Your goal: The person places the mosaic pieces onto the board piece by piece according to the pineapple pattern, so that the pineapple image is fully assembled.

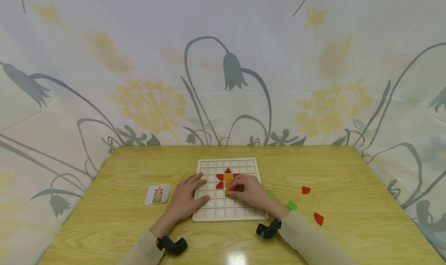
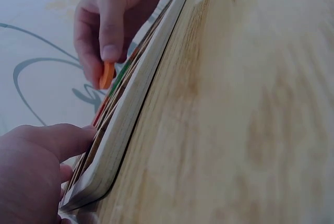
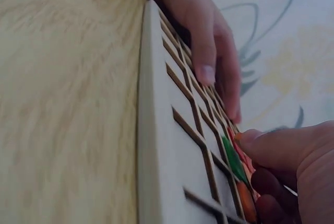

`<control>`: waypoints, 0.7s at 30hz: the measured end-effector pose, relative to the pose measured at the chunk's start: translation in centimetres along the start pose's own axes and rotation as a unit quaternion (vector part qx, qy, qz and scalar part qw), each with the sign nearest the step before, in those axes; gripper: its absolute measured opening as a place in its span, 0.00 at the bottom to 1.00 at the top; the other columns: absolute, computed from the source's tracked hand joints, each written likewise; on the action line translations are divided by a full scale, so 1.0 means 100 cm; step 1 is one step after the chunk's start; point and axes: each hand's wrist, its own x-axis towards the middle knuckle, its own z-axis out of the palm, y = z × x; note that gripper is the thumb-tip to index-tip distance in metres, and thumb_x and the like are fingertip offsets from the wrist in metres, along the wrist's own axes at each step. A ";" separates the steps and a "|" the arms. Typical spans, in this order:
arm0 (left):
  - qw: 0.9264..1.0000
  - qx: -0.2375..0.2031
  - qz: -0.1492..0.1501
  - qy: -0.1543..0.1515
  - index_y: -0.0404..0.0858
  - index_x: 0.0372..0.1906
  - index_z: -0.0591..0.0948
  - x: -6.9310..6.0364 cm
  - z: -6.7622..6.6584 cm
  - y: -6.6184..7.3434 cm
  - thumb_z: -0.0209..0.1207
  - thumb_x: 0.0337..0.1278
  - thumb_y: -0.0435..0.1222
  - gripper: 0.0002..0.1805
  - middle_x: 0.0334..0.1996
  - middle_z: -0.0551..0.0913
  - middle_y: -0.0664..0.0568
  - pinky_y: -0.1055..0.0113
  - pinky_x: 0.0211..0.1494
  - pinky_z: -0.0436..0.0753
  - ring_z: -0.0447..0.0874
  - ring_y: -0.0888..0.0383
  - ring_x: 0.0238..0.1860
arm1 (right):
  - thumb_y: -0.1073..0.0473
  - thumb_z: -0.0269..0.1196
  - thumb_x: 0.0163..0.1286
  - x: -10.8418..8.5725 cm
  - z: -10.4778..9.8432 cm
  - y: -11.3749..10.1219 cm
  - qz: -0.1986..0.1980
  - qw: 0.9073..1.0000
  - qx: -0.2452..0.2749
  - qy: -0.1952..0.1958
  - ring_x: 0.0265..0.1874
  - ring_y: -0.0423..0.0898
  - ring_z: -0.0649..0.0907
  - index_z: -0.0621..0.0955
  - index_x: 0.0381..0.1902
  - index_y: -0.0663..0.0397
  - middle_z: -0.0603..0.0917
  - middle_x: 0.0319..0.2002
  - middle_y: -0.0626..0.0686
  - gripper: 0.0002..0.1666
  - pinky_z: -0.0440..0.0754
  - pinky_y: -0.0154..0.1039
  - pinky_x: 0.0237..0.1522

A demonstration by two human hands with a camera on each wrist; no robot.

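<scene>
A white grid board (image 1: pixel 212 214) lies on the table. My right hand (image 1: pixel 252 191) is over its middle, pinching a small orange piece (image 2: pixel 107 75) between thumb and finger. In the left wrist view, this piece is tilted on edge just above the board. My left hand (image 1: pixel 188 197) rests on the board's left edge with fingers spread. Set in the grid are a red triangle (image 1: pixel 228 170), an orange square (image 1: pixel 228 176), red rounded pieces (image 1: pixel 220 185) and a green piece (image 3: pixel 235 158). My right hand partly hides this pattern.
Left of the board lies a pattern card (image 1: pixel 157 194) with a coloured figure on a grid. To the right are loose pieces: a green square (image 1: pixel 292 205), a red quarter-round (image 1: pixel 318 218), another red piece (image 1: pixel 306 190). A flowered cloth (image 1: pixel 223 114) hangs behind the table.
</scene>
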 end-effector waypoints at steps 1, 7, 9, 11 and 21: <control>1.000 0.001 0.002 0.001 0.41 0.63 0.80 0.000 0.000 0.000 0.66 0.58 0.50 0.29 0.72 0.68 0.51 0.40 0.70 0.61 0.61 0.44 0.72 | 0.63 0.70 0.64 0.002 0.003 -0.002 -0.003 1.000 -0.001 -0.004 0.40 0.41 0.82 0.89 0.39 0.48 0.85 0.43 0.45 0.06 0.81 0.36 0.40; 1.000 0.003 0.004 -0.002 0.42 0.63 0.80 0.001 0.000 0.000 0.66 0.58 0.50 0.30 0.72 0.68 0.51 0.41 0.71 0.60 0.61 0.45 0.72 | 0.60 0.70 0.65 0.012 0.017 -0.009 0.002 0.998 -0.053 -0.022 0.47 0.44 0.81 0.89 0.38 0.45 0.86 0.44 0.43 0.05 0.80 0.43 0.50; 1.000 0.002 0.001 -0.007 0.43 0.64 0.79 0.001 0.000 -0.001 0.66 0.58 0.50 0.30 0.73 0.67 0.52 0.41 0.72 0.59 0.60 0.46 0.73 | 0.60 0.70 0.65 0.014 0.019 -0.011 0.010 0.997 -0.067 -0.025 0.48 0.45 0.81 0.89 0.38 0.45 0.86 0.44 0.44 0.04 0.79 0.45 0.52; 1.000 0.002 0.000 -0.010 0.43 0.64 0.79 0.000 -0.001 0.000 0.65 0.58 0.50 0.30 0.73 0.67 0.52 0.41 0.72 0.59 0.60 0.46 0.73 | 0.60 0.70 0.65 0.015 0.020 -0.013 0.014 0.997 -0.076 -0.027 0.48 0.45 0.81 0.89 0.38 0.46 0.86 0.45 0.44 0.04 0.79 0.45 0.52; 1.000 0.002 -0.001 -0.014 0.43 0.65 0.79 0.000 -0.002 0.001 0.65 0.59 0.51 0.31 0.73 0.66 0.52 0.41 0.72 0.57 0.60 0.45 0.73 | 0.60 0.70 0.65 0.013 0.021 -0.015 0.008 0.996 -0.086 -0.024 0.47 0.46 0.81 0.90 0.38 0.48 0.83 0.45 0.46 0.05 0.80 0.45 0.52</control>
